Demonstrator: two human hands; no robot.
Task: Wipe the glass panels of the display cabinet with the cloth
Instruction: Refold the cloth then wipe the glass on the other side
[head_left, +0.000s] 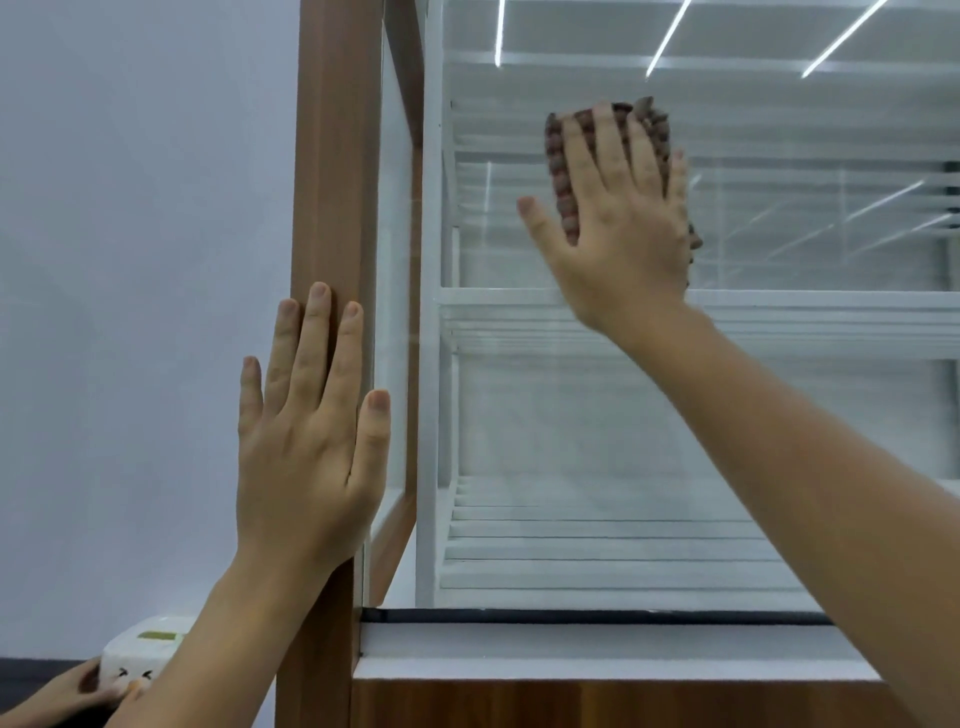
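The display cabinet has a brown wooden frame (327, 182) and a front glass panel (571, 441) with white shelves behind it. My right hand (618, 223) lies flat, fingers straight and spread, pressing a brown nubbly cloth (563, 171) against the upper part of the front glass. The cloth shows above and between my fingers. My left hand (306, 436) rests flat with straight fingers on the wooden corner post at the cabinet's left edge.
Another person's hand (78, 693) holds a white box with a face print (140, 660) at the bottom left. A plain pale wall (130, 260) fills the left. A black seal strip (571, 617) runs along the glass's lower edge above a white ledge.
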